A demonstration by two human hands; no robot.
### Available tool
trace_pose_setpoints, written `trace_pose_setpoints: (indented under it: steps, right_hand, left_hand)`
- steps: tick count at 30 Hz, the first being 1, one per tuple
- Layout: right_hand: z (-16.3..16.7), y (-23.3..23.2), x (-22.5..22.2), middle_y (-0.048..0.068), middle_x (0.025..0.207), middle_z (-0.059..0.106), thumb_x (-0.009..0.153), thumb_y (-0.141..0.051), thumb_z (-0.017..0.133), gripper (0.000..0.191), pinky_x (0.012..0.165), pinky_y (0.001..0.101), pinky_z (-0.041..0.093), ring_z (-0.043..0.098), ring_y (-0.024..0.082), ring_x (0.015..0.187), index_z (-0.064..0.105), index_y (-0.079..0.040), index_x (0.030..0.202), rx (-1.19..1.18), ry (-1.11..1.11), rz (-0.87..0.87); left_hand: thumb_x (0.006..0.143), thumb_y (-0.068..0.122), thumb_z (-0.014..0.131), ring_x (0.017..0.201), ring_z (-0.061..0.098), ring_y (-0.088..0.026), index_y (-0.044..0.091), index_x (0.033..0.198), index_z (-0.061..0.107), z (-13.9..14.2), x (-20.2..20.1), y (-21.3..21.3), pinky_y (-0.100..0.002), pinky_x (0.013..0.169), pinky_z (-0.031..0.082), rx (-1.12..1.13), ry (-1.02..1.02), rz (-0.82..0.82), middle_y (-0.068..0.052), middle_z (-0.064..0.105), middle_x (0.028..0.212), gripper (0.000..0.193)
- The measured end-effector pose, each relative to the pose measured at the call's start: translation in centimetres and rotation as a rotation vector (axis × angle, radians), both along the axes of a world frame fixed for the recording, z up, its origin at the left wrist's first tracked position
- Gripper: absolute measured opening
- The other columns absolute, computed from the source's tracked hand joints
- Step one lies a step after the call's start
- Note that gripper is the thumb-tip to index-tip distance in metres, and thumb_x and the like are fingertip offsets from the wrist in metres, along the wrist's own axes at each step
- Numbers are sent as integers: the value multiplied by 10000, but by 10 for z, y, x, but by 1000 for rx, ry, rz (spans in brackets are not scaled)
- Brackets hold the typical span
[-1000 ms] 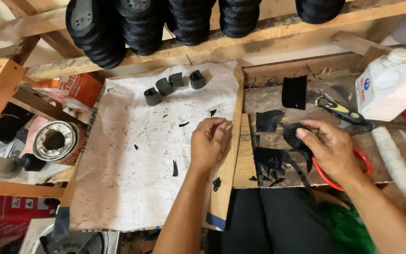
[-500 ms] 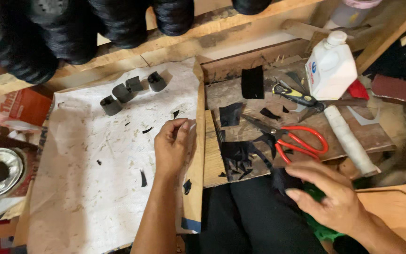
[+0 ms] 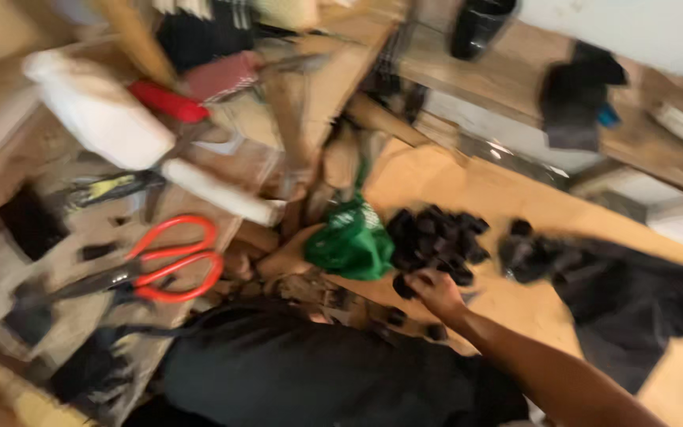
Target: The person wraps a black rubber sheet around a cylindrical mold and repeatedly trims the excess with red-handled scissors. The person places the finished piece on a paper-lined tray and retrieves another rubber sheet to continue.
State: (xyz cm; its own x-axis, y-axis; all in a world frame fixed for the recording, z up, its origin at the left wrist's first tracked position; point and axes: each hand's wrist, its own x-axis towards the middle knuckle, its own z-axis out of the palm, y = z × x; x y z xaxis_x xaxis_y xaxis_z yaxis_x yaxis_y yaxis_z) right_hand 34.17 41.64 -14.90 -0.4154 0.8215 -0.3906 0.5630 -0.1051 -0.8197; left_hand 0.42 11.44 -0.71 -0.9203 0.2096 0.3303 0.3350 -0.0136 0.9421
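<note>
The right hand (image 3: pixel 435 291) reaches into a pile of black pieces (image 3: pixel 435 237) on the tan floor (image 3: pixel 468 186), right of a green bag (image 3: pixel 351 241); blur hides whether its fingers grip anything. Red scissors (image 3: pixel 169 265) lie on the bench, far left. The left hand is unseen.
</note>
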Motion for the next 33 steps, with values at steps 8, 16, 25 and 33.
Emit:
trace_pose_setpoints:
  steps: [8,16,25,33]
  right_hand:
    - [-45,52,102,55,1034,737,916,-306,686,406,643,305,564,676,123,825,648,-110,1270,-213,220,-556]
    - [-67,84,260,78,1399,485,877,-351,727,523,894,399,514,585,272,1122,616,-217,1371,-144,-576,-426]
    - [-77,133,278,84,1712,108,837,-377,739,590,1099,461,435,432,403,1375,607,-362,1411,-4,-829,-177]
    - [-62,148,291,175,1289,635,956,-293,662,320,963,474,524,648,403,1114,680,-65,1179,463,-651,-451]
  left_hand:
    - [1055,183,680,903,616,-144,-47,1215,642,-50,103,107,-293,821,517,-475,-25,-629,-112,684,1104,283]
    - [1003,220,700,959,620,-163,-28,1227,635,-93,209,187,-306,851,520,-1065,-1,-1126,-114,674,1153,341]
    - [945,262,722,1021,625,-184,-8,1241,627,-101,260,215,-321,884,523,-1258,50,-1128,-116,662,1207,412]
    - [893,300,741,1077,629,-202,11,1253,620,-88,261,210,-334,913,526,-1293,65,-1110,-118,652,1256,477]
